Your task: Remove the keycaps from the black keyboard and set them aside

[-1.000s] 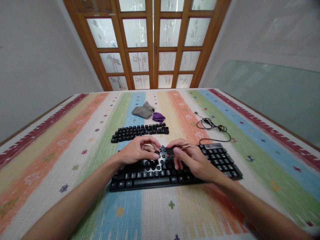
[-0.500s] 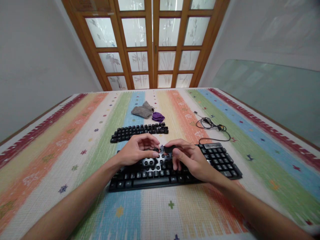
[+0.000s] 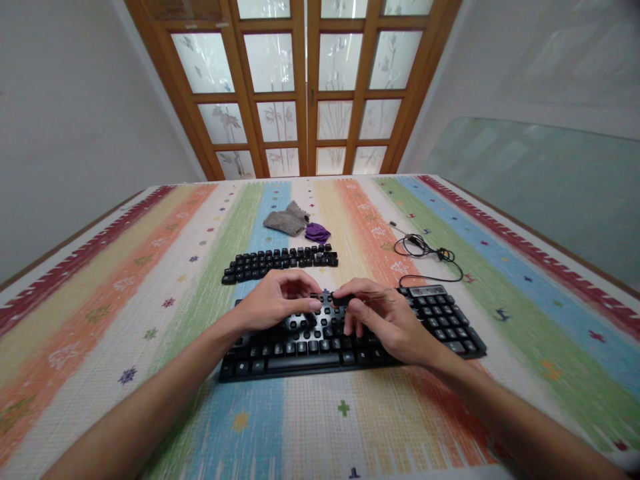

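Just above a partly bare black computer keyboard (image 3: 303, 363), a person's right hand (image 3: 383, 315) pinches a black keycap (image 3: 343, 300) between thumb and index finger, a thin wire (image 3: 373, 293) beside its fingers; whether the left hand (image 3: 274, 300), curled close by, grips anything cannot be told. Loose keycaps (image 3: 270, 262) sit in rows beyond, near a gray cloth (image 3: 286, 222) and a purple cloth (image 3: 317, 232), on a striped tablecloth (image 3: 315, 427).

The left hand (image 3: 273, 300) now has its thumb raised closer to the index finger, and the small black piece (image 3: 315, 295) at its fingertips, plainer a second ago, is mostly hidden — only a dark edge shows. In the right hand (image 3: 383, 313), the black piece (image 3: 343, 300) now appears thinner — its face less visible — and the thumb sits slightly lower.
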The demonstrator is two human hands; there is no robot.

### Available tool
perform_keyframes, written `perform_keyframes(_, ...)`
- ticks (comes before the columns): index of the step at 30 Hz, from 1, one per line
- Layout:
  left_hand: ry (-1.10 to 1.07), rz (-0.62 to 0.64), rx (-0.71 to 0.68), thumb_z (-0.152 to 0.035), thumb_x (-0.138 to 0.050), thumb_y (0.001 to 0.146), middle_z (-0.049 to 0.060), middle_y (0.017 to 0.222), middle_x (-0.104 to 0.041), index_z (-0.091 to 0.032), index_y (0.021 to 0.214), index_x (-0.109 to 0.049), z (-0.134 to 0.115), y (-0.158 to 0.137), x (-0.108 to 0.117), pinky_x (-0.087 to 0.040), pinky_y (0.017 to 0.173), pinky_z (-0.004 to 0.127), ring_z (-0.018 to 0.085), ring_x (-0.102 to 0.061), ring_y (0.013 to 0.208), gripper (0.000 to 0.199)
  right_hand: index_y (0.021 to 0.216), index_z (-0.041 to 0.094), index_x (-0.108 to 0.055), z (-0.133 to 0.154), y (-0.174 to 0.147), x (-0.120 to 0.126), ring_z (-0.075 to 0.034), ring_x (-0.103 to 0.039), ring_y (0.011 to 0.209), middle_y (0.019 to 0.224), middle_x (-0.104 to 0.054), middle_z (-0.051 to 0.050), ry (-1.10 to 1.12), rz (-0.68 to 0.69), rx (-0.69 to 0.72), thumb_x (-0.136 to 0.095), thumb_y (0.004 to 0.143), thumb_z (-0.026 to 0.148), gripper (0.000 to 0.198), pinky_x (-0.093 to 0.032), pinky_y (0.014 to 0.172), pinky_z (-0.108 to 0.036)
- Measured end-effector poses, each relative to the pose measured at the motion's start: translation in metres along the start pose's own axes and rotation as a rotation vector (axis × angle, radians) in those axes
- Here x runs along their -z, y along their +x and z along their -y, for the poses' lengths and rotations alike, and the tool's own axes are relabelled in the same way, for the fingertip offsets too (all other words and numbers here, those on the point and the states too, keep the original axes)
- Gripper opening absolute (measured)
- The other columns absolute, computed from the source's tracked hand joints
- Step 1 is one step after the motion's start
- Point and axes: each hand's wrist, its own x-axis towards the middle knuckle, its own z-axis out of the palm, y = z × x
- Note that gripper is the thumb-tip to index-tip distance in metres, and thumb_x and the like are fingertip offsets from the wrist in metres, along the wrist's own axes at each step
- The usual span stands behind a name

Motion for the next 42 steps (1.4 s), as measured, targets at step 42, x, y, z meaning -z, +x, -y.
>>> perform_keyframes(42,0.078,-0.225,-0.016,-0.037,-0.082,0.071,0.007,0.091,-0.074,-0.015,0.087,-0.073,0.005,0.004,0.016,-0.055,0.083,0.034,0.019,-0.069,0.086,0.028,0.111,0.019,-0.058,0.012,0.006,0.012,-0.010,-0.065,0.055,0.082,-0.064,-0.001,0.138,-0.134,0.002,-0.053,0.099,0.035,0.021,-0.048,0.043,-0.020)
